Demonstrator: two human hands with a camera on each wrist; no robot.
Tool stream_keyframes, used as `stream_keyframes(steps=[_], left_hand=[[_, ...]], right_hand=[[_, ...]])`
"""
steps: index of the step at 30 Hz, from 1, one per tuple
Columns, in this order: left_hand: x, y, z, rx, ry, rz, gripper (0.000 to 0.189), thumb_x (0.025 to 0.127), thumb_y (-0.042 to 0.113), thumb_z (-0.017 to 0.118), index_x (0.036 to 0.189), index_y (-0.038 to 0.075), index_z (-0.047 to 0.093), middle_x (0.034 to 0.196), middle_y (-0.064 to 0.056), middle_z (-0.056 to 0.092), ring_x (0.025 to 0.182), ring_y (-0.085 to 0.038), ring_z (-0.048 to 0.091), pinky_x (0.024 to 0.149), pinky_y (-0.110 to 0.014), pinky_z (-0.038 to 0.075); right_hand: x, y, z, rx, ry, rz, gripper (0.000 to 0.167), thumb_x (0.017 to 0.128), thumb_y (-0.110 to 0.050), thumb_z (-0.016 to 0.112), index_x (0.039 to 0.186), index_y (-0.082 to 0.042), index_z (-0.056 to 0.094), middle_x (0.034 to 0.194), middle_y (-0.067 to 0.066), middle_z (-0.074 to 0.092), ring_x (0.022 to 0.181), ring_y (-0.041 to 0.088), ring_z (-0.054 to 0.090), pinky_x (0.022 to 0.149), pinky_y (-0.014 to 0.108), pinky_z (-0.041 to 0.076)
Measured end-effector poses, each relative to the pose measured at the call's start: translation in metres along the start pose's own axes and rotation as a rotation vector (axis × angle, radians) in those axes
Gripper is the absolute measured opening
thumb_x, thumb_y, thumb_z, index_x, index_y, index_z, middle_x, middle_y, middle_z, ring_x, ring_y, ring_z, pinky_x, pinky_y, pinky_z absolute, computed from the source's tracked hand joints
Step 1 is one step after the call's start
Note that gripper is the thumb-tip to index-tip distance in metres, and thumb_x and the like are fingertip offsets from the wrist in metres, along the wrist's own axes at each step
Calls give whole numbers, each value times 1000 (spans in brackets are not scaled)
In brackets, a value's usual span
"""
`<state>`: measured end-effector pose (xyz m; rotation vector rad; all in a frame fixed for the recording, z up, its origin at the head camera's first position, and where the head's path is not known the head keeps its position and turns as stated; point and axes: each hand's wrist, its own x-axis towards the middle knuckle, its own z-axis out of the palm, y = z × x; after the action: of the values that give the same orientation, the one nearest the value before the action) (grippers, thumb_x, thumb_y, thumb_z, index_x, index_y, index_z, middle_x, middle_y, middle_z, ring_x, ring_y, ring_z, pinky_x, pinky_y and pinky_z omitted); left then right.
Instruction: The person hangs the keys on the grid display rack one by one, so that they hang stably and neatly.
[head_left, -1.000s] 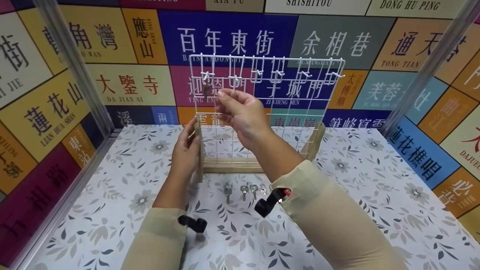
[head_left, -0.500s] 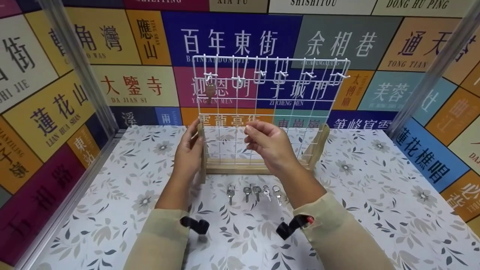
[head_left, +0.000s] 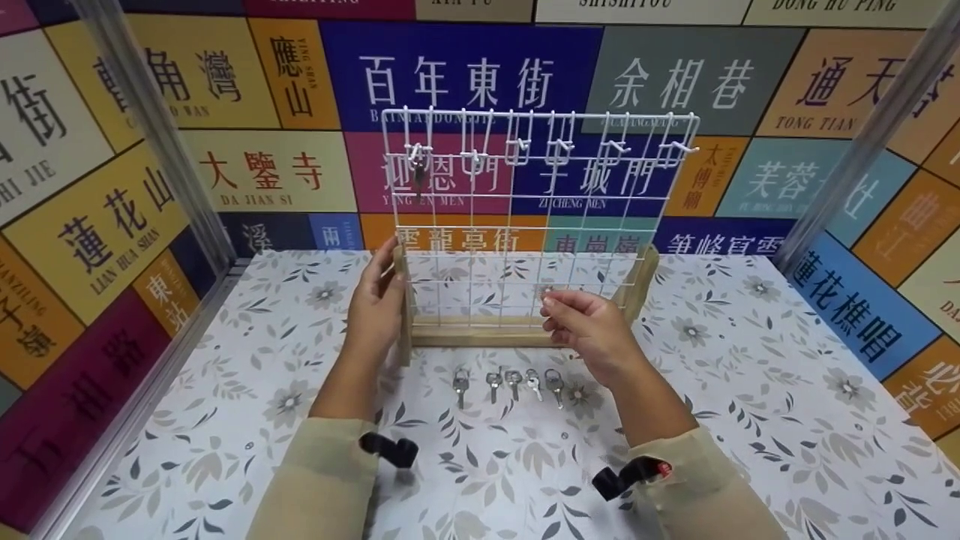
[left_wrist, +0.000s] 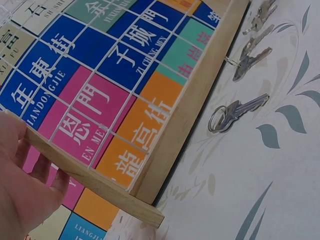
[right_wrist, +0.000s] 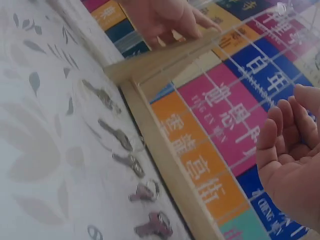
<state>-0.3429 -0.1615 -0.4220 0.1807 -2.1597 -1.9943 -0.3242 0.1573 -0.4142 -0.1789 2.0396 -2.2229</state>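
- Left hand (head_left: 373, 300): fingers touch the left wooden upright (head_left: 405, 330) of the rack; I cannot tell whether they clasp it.
- One key (head_left: 418, 176) hangs from the leftmost hook (head_left: 417, 152).
- Rack (head_left: 487, 339): a white wire grid on a wooden base, standing beyond the other keys.
- Four keys (head_left: 461, 388) (head_left: 493, 386) (head_left: 513, 385) (head_left: 534, 385) lie in a row on the patterned table (head_left: 487, 480), blades toward the person, rings toward the rack.
- Rightmost key (head_left: 554, 389) ends that row, its long axis also running roughly toward the person.
- Right hand (head_left: 592, 330): raised in front of the grid, fingers loosely curled, nothing visible between them. It is the nearer hand to the rightmost key, which lies below its fingertips and closer to the person; reaching it would seem to call for a drop and a pull back.
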Motion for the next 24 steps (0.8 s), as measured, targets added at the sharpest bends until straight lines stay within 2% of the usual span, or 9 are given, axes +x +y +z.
stream_keyframes(steps=[5, 11, 16, 20, 24], left_hand=[[1, -3, -1, 5, 9, 42, 57, 113, 24, 53, 151, 65, 43, 172, 12, 39, 160, -23, 39, 130, -47, 40], [2, -2, 0, 8, 4, 6, 57, 114, 25, 53, 146, 71, 42, 173, 15, 37, 162, -22, 37, 131, -49, 38], [2, -2, 0, 7, 4, -18, 56, 113, 29, 53, 144, 74, 41, 172, 18, 38, 161, -21, 38, 131, -50, 38], [2, -2, 0, 3, 6, -17, 55, 113, 29, 54, 143, 74, 42, 171, 19, 38, 160, -20, 39, 131, -50, 38], [2, -1, 1, 4, 10, -17, 56, 113, 28, 54, 143, 74, 42, 171, 18, 39, 160, -20, 39, 130, -49, 39]], right_hand=[[7, 15, -18, -52, -39, 33, 21, 105, -26, 70, 118, -9, 75, 100, -1, 73, 88, 15, 70, 77, 27, 63], [16, 41, -39, -205, -80, 120, 29, 103, -28, 73, 121, -4, 75, 99, -3, 78, 86, 13, 72, 75, 25, 61], [20, 59, -55, -293, -80, 185, 36, 100, -32, 77, 124, -5, 74, 106, 4, 81, 90, 15, 75, 75, 27, 62], [19, 63, -59, -266, -66, 218, 37, 97, -32, 81, 124, -7, 75, 112, 12, 79, 92, 20, 74, 76, 30, 62], [17, 64, -61, -279, -101, 223, 39, 96, -25, 82, 127, -2, 73, 105, 11, 78, 85, 20, 70, 73, 30, 61]])
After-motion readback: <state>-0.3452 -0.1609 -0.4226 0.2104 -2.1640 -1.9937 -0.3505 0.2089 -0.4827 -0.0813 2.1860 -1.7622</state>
